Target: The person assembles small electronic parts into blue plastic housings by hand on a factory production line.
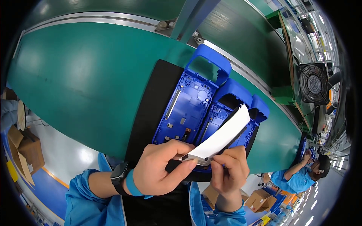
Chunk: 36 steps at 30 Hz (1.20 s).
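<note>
My left hand (158, 167) is closed on the near left corner of a white sheet (222, 132) with black strips along its edges, thumb and index finger pinching it. At the near right corner of that sheet, my right hand (230, 169) has its thumb and fingers pressed together; whether it grips the sheet or a small strip is hidden. The sheet curves upward and away over several blue plastic housings. The left housing (190, 98) lies with its inside facing up, showing small metal parts and a looped end. Beside it, the middle housing (233, 90) and right housing (260, 107) are partly covered by the sheet.
A black mat (151, 94) lies under the housings on the green work surface (83, 83). A metal rail and post (188, 22) border its far side. A fan (313, 83) stands at the right. Another person (298, 179) works at far right; cardboard boxes (26, 150) sit at lower left.
</note>
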{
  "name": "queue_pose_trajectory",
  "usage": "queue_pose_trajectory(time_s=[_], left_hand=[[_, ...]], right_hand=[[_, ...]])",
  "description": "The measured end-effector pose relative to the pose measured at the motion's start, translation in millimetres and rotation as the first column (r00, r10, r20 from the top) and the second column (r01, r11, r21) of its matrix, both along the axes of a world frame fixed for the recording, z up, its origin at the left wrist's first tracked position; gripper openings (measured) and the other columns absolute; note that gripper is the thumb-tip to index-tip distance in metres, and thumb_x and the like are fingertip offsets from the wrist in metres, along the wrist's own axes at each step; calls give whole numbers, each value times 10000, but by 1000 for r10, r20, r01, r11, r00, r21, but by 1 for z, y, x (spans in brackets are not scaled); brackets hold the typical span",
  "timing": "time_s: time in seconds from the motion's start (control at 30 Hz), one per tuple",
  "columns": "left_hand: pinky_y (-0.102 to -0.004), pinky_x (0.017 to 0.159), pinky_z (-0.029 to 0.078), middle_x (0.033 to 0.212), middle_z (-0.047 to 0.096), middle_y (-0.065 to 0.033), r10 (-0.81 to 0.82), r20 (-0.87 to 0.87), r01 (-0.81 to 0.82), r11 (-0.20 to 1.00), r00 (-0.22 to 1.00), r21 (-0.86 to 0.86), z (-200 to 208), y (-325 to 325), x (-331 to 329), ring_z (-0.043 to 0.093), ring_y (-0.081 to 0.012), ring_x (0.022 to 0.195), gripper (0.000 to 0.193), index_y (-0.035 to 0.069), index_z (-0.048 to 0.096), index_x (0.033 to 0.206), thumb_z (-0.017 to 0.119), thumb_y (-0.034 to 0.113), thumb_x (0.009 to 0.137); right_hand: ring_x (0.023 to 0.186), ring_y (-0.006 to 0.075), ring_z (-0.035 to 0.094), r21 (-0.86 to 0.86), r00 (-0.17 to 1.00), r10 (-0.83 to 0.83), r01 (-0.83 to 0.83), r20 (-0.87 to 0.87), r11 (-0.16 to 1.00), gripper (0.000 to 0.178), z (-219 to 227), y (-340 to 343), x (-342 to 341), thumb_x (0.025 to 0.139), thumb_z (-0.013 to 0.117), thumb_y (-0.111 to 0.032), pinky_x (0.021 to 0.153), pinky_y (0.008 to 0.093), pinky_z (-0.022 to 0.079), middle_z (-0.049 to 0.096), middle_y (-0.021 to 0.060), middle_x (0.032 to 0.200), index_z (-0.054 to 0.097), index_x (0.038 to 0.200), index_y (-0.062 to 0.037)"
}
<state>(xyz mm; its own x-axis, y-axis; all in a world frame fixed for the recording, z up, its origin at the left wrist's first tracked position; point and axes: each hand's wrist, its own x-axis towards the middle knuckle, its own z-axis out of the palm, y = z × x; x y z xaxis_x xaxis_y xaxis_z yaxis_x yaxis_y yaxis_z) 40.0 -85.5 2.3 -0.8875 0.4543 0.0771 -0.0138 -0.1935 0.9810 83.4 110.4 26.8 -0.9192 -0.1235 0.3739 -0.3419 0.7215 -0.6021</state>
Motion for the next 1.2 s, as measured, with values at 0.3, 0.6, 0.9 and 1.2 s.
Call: queue_pose_trajectory(time_s=[0.3,0.6,0.9,1.2], left_hand=[[-274,633,548,881,700,-150,60,-158,-75,993,986,-92,7,14,0,710,-207,713,121,-48,600,944,666,10,861],[-227,756,497,939,647,-77,-74,440,-17,980,895,200,3,13,1,577,-54,880,110,-53,555,1007,588,42,963],[-234,774,488,965,668,-125,188,145,-200,977,971,70,-7,-15,-2,614,-87,865,156,-63,541,1053,599,34,945],[-242,746,500,925,675,-153,185,113,-192,980,976,58,-14,-12,-3,633,-107,842,175,-57,542,1034,617,73,945]], right_hand=[[674,257,532,73,997,76,-78,23,994,258,-5,9,-2,688,751,44,578,349,409,579,97,812,610,894,-21],[668,253,513,-89,997,50,-56,-65,994,198,-12,17,7,716,672,69,599,349,422,542,99,805,574,861,-23],[715,252,534,113,936,60,-106,346,988,147,13,84,18,755,627,88,632,331,426,541,112,811,552,843,-2],[735,314,590,248,897,121,-244,424,937,178,5,86,5,730,690,67,617,385,489,565,136,848,572,846,0]])
